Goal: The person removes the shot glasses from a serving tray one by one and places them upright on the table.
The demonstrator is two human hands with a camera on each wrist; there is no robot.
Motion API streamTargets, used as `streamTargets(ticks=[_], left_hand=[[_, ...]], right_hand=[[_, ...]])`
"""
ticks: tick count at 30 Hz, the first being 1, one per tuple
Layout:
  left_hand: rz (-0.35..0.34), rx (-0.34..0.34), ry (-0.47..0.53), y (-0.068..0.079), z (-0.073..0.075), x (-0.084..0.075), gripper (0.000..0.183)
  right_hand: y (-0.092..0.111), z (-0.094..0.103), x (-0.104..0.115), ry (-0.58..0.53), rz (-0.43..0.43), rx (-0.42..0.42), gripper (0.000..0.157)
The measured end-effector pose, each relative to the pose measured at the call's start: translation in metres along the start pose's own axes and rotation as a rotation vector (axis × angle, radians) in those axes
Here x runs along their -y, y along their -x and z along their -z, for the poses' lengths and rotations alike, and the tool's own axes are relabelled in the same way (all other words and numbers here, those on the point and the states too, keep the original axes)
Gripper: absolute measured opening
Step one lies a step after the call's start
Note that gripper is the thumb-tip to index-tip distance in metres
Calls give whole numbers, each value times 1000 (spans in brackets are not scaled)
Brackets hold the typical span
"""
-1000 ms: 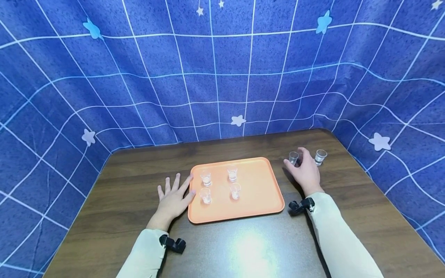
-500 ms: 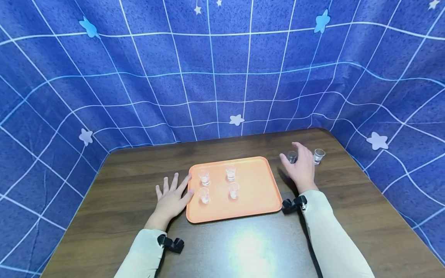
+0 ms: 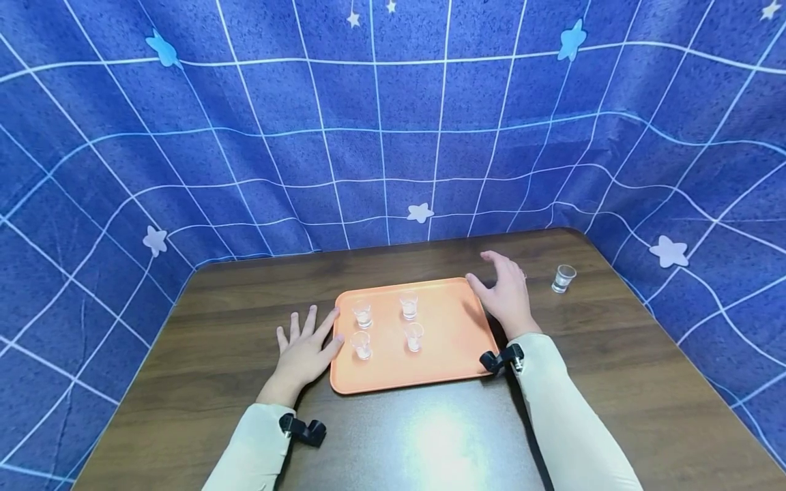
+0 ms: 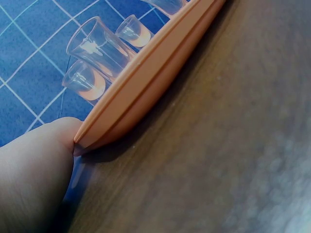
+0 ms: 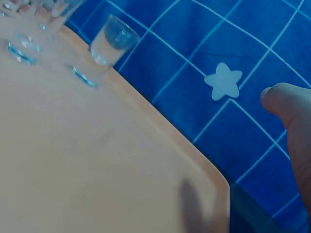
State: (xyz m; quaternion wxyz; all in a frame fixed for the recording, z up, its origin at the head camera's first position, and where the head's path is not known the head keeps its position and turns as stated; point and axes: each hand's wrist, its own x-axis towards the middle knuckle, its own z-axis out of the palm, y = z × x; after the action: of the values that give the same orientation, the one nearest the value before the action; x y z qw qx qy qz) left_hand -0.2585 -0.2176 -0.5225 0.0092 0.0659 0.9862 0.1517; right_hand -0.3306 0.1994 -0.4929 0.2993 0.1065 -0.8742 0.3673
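An orange tray [image 3: 448,361] lies on the table with several clear shot glasses on it, among them one at front left [image 3: 361,346] and one at back right [image 3: 409,307]. My left hand [image 3: 303,358] rests with spread fingers at the tray's left edge; in the left wrist view its thumb [image 4: 39,165] touches the tray's corner. My right hand [image 3: 506,296] is at the tray's right edge, thumb and index finger apart, with no glass visible between them. In the right wrist view the thumb [image 5: 294,116] stands free against the curtain.
Another shot glass [image 3: 563,278] stands on the wooden table [image 3: 245,300], right of my right hand. A blue curtain [image 3: 393,136] with white lines and stars rises behind the table and along both sides.
My right hand has moved left toward the tray. The shot glass seen between its thumb and index finger earlier is out of sight now. The left hand has stayed by the tray.
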Motion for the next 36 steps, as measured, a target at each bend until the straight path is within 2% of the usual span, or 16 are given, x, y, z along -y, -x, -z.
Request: streamTargets(ticks=[10, 17, 21, 31, 36], left_hand=[[-12, -2, -2, 0, -3, -1, 67], [-4, -6, -6, 0, -3, 0, 67], [0, -4, -7, 0, -2, 1, 67], [4, 2, -3, 0, -3, 2, 67], [4, -1, 0, 0, -2, 1, 67]], right_hand=[[-1, -15, 22, -121, -45, 183, 59], [2, -30, 37, -267, -75, 297, 61], [3, -39, 46, -327, -65, 349, 61], [11, -50, 65, -332, -41, 543, 61], [13, -56, 67, -295, -28, 587, 59]])
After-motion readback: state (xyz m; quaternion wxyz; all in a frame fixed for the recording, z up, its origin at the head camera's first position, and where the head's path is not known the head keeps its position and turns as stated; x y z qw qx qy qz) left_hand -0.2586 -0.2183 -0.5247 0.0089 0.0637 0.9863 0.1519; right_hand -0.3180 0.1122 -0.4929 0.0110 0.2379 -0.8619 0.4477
